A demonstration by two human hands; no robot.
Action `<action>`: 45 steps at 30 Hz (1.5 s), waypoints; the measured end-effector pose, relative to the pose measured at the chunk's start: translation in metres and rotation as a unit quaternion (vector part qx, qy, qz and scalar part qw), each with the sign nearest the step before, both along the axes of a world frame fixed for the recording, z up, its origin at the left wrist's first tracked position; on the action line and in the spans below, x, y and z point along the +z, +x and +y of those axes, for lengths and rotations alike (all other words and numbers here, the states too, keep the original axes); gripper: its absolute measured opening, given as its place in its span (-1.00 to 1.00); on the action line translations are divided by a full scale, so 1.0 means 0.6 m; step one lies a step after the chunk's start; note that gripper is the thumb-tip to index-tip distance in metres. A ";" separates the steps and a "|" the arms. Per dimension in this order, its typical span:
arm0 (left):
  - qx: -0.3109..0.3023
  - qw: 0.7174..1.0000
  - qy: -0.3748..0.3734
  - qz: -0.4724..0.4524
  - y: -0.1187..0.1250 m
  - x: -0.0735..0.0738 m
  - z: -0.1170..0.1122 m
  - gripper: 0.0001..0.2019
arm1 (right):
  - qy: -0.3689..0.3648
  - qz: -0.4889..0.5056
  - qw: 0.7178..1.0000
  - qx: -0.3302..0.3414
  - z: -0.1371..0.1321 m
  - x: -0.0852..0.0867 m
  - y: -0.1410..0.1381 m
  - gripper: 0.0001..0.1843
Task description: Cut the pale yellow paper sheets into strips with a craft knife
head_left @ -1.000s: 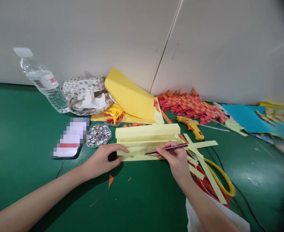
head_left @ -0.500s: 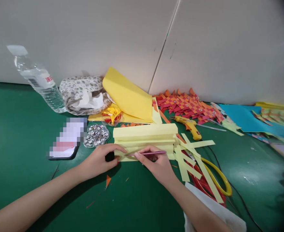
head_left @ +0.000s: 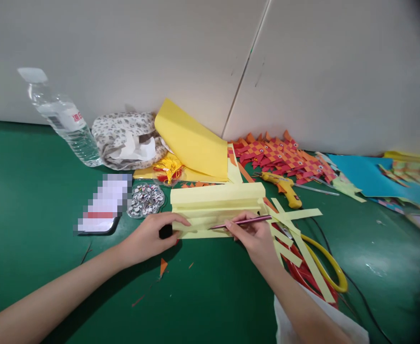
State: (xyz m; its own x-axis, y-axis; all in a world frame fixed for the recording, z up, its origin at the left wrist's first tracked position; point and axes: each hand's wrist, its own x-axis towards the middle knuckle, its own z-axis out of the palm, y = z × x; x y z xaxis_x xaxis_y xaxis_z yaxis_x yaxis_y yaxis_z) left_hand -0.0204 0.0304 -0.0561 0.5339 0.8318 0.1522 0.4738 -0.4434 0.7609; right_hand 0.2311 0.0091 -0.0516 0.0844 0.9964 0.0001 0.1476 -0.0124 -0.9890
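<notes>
A pleated sheet of pale yellow paper (head_left: 217,195) lies in front of me on the green table. My left hand (head_left: 156,235) grips its lower left corner, with the index finger on top and the thumb at the front edge. Between the fingers of my right hand (head_left: 255,236) is a slim dark pink pencil (head_left: 246,221). It slants to the left, its tip at the lower fold of the paper. Cut pale yellow strips (head_left: 312,263) lie to the right of the sheet, over yellow-handled scissors (head_left: 333,274).
Behind the paper are a yellow glue gun (head_left: 285,188), red-orange woven paper shapes (head_left: 285,157) and a yellow sheet (head_left: 192,143). At left stand a water bottle (head_left: 70,126), a phone (head_left: 104,205) and a container of googly eyes (head_left: 146,200). A black cord (head_left: 360,291) runs along the right.
My right hand has slid right along the paper with the pencil, whose tip moved away from my left fingers. My left hand stays at the corner. The whole view shifted slightly.
</notes>
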 end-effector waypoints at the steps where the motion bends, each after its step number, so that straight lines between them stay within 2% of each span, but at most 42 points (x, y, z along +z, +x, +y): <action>1: -0.001 1.000 0.001 -0.001 0.000 0.000 0.001 -0.75 | 0.003 0.004 1.000 -0.005 0.001 0.000 0.004 -0.69; 11: -0.007 1.000 0.001 -0.008 0.000 -0.001 0.001 -0.76 | 0.026 0.023 0.999 -0.014 0.000 0.001 0.013 -0.74; 15: -0.004 1.000 -0.004 -0.003 0.000 -0.001 0.002 -0.72 | 0.020 0.044 0.998 0.040 -0.006 0.003 -0.008 -0.76; 18: -0.005 1.000 -0.008 -0.001 0.001 0.001 0.003 -0.68 | -0.004 0.017 0.996 0.084 -0.011 0.005 -0.029 -0.81; 23: -0.007 1.000 -0.012 -0.004 0.001 0.004 0.001 -0.67 | -0.020 -0.018 0.994 0.105 -0.011 0.010 -0.048 -0.83; 27: -0.005 1.000 -0.011 -0.002 0.001 0.003 0.002 -0.67 | -0.024 -0.024 0.994 0.103 -0.009 0.009 -0.048 -0.83; 32: -0.001 1.000 -0.006 -0.001 0.000 0.000 0.003 -0.70 | -0.020 -0.010 0.998 0.065 -0.005 0.006 -0.028 -0.81; 39: -0.003 1.000 -0.004 -0.004 -0.002 -0.003 0.001 -0.73 | 0.033 -0.045 0.998 0.004 0.001 0.013 0.005 -0.79; 42: -0.003 1.000 -0.007 -0.002 -0.001 -0.002 0.002 -0.73 | 0.041 -0.034 0.999 0.013 -0.003 0.016 -0.003 -0.80; 45: -0.006 1.000 -0.009 -0.001 0.000 0.001 0.002 -0.71 | 0.029 -0.028 0.998 0.056 -0.008 0.016 -0.020 -0.84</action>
